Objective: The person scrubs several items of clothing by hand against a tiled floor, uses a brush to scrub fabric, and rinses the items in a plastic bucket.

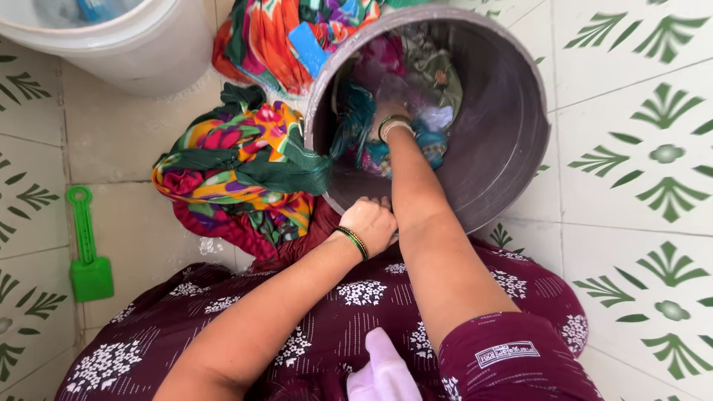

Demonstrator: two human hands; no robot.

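Down on the patterned tile floor (pixel 631 89) we are crouched over a big grey tub (pixel 512 126), tipped toward us so we look straight into its mouth. Our right hand (pixel 397 100) is plunged deep inside it, bangles at the wrist, and it is buried among the wet clothes (pixel 416 74) at the bottom; the fingers are lost in the fabric and water, so we cannot tell how tightly they close or what exactly they have. Our left hand (pixel 370 223) is up at the near rim of the tub, curled into a loose fist and pressed against the edge, with a green and dark bangle on that wrist; whether it grips the rim itself or only rests on it, we cannot tell.

Just left of the tub, a bright heap of cloth (pixel 238 167) in orange, green and magenta lies on the floor, one green fold trailing over the rim into the tub. More colourful cloth (pixel 275 37) is piled behind it. A white bucket (pixel 141 44) stands at the upper left, and a green plastic brush (pixel 89 252) lies well apart on the tiles.
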